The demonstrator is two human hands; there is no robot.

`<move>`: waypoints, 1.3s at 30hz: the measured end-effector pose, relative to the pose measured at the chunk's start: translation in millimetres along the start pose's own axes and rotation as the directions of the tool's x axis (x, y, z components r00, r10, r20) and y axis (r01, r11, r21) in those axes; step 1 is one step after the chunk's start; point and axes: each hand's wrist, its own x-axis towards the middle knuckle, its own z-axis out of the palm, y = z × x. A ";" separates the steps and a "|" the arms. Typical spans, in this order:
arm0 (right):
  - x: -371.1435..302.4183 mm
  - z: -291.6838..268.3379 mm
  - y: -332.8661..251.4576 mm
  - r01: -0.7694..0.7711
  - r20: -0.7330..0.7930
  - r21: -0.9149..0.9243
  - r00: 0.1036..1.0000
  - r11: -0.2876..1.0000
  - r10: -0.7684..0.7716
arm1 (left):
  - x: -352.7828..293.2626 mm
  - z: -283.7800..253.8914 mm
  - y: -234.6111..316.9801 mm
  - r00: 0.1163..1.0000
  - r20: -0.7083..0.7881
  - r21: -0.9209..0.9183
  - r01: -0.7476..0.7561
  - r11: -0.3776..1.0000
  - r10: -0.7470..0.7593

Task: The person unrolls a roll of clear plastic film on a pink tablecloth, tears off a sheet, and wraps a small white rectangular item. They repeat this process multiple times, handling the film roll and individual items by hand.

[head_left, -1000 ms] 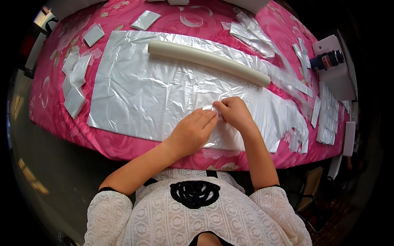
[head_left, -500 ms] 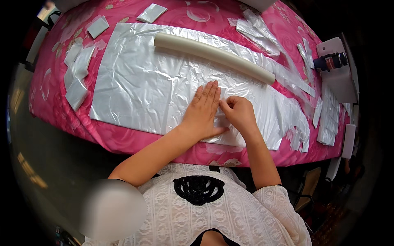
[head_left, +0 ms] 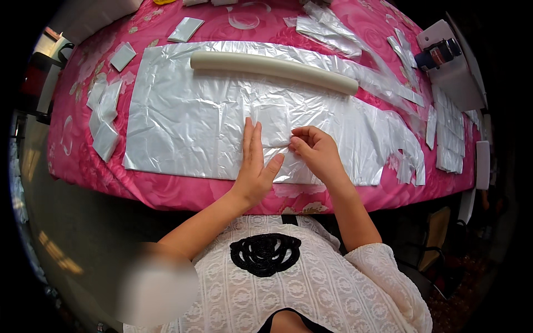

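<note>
A small folded white plastic bag (head_left: 273,125) lies on a wide stack of crinkled white plastic bags (head_left: 172,111). My left hand (head_left: 255,169) stands on its edge along the folded bag's left side, fingers stretched out and thumb apart. At the bag's lower right corner, my right hand (head_left: 317,152) is closed in a pinch; its thumb and forefinger meet on that edge. Beyond both hands, a long cream-coloured tube (head_left: 275,70) rests across the stack.
Several folded bags (head_left: 105,119) lie at the left on the pink flowered cloth (head_left: 83,177). Loose plastic strips (head_left: 327,36) are at the far right, and overlapping folded bags (head_left: 448,133) at the right edge. A dark bottle (head_left: 438,54) lies by a white box (head_left: 461,72).
My left hand has lifted from lying flat and turned onto its edge, drawing back leftward and uncovering the folded bag. My right hand stays pinched at the bag's right side. The view has shifted slightly.
</note>
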 end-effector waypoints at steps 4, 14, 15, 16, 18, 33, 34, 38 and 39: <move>-4.0 0.9 1.3 0.087 -0.041 -0.082 0.995 0.993 -0.090 | -7.7 -3.4 -2.5 0.998 -0.056 -0.009 0.014 1.000 -0.015; 42.3 50.2 -1.8 0.643 0.284 -0.625 0.716 0.443 -0.637 | -92.1 -71.1 3.0 0.613 0.515 -0.113 0.741 0.662 -0.599; 40.2 59.6 -1.9 0.642 0.344 -0.639 0.732 0.424 -0.588 | -104.5 -74.9 -1.7 0.624 0.453 -0.153 0.758 0.635 -0.636; 34.1 70.7 -3.5 0.643 0.364 -0.631 0.739 0.434 -0.567 | -115.2 -77.7 -8.2 0.625 0.395 -0.192 0.773 0.605 -0.673; 15.3 97.8 -3.7 0.651 0.400 -0.578 0.751 0.491 -0.524 | -133.8 -78.4 -17.1 0.637 0.228 -0.329 0.762 0.558 -0.736; -24.4 115.3 -4.3 0.739 0.619 -0.348 0.643 0.577 -0.450 | -131.2 -186.9 -21.0 0.789 -0.613 0.379 0.261 0.888 0.030; -24.1 111.8 -1.6 0.736 0.596 -0.382 0.659 0.559 -0.459 | -117.4 -208.0 -18.4 0.728 -0.685 0.307 0.255 0.917 0.027; -31.4 118.6 -7.5 0.731 0.601 -0.443 0.671 0.519 -0.434 | -71.2 -292.8 -37.9 0.688 -0.725 0.438 0.450 0.778 0.011; -30.2 119.9 -9.5 0.734 0.611 -0.435 0.666 0.521 -0.428 | -63.9 -302.4 -45.6 0.682 -0.717 0.558 0.438 0.705 0.145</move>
